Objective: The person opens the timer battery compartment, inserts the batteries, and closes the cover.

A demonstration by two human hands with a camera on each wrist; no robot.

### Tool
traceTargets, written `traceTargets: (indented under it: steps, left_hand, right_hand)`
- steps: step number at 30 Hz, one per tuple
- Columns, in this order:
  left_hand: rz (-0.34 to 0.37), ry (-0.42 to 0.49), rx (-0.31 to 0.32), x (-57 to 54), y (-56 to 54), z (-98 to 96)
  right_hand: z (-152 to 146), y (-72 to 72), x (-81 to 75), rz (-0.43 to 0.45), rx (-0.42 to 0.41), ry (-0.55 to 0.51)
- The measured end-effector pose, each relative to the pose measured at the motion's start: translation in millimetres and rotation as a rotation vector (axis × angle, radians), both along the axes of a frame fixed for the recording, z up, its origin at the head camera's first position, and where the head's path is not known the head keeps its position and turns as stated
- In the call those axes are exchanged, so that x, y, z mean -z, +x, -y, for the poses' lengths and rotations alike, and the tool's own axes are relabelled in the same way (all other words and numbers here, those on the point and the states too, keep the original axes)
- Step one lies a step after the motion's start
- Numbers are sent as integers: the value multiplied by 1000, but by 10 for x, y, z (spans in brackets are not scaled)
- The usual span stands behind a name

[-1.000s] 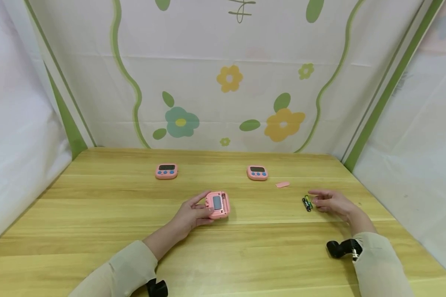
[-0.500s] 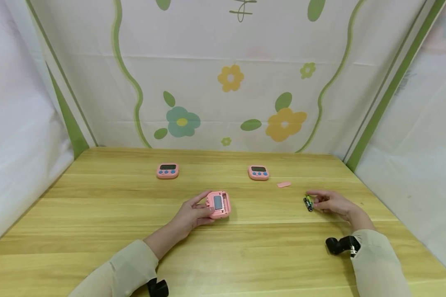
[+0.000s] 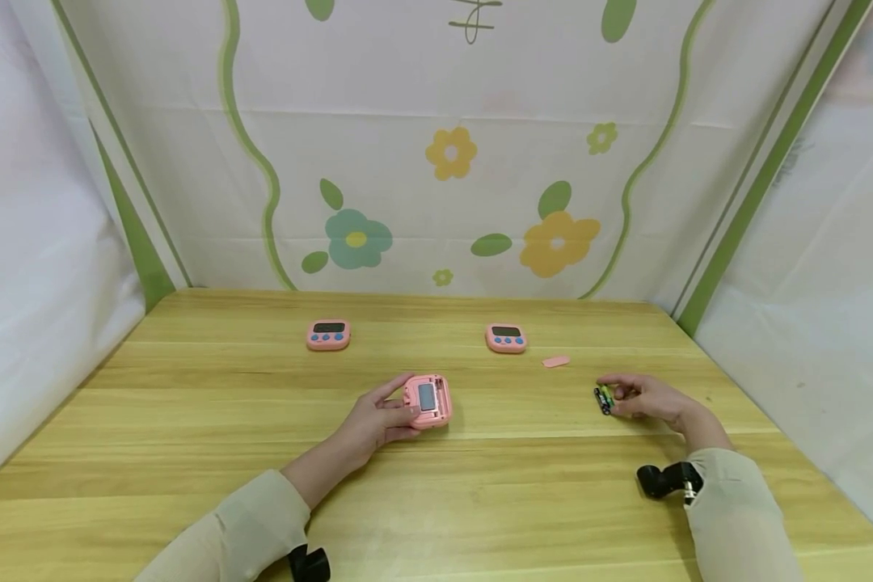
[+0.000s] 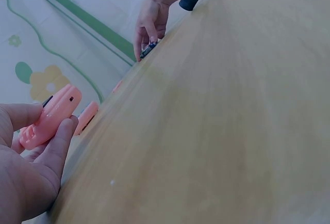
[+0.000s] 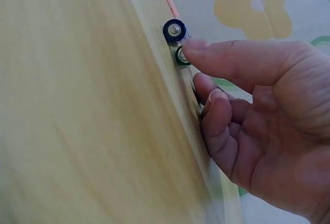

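My left hand grips a pink digital timer, its back turned up and its battery slot uncovered. The thumb lies on the back, the fingers under the case; in the left wrist view the timer is seen edge-on. My right hand is at two small batteries lying side by side on the table. Thumb and index finger pinch the green battery at its ends, while the dark battery lies against it. The right wrist view shows the thumb on the end of the green battery, below the dark battery.
Two more pink timers stand toward the back, the left timer and the right timer, screens up. A small pink battery cover lies between the right timer and the batteries. A flowered cloth wall rises behind the wooden table.
My right thumb and index finger have closed in on the green battery, which sits slightly nearer the fingers. The left hand and its timer stay in place.
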State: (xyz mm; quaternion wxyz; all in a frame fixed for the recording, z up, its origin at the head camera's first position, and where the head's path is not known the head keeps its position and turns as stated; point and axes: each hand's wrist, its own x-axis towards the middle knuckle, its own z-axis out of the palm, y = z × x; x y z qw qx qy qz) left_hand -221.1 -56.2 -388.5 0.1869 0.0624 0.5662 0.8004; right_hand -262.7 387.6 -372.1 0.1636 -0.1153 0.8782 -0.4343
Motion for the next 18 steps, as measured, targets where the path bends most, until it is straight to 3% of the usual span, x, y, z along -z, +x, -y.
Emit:
traceTargets:
  steps: [9,18]
  left_hand:
    - [1,-1,0,6,-8,2]
    - [-3,4,8,4,5,4]
  right_hand:
    - [32,12,1,-41,-5,30]
    - [1,35,9,1,75,-62]
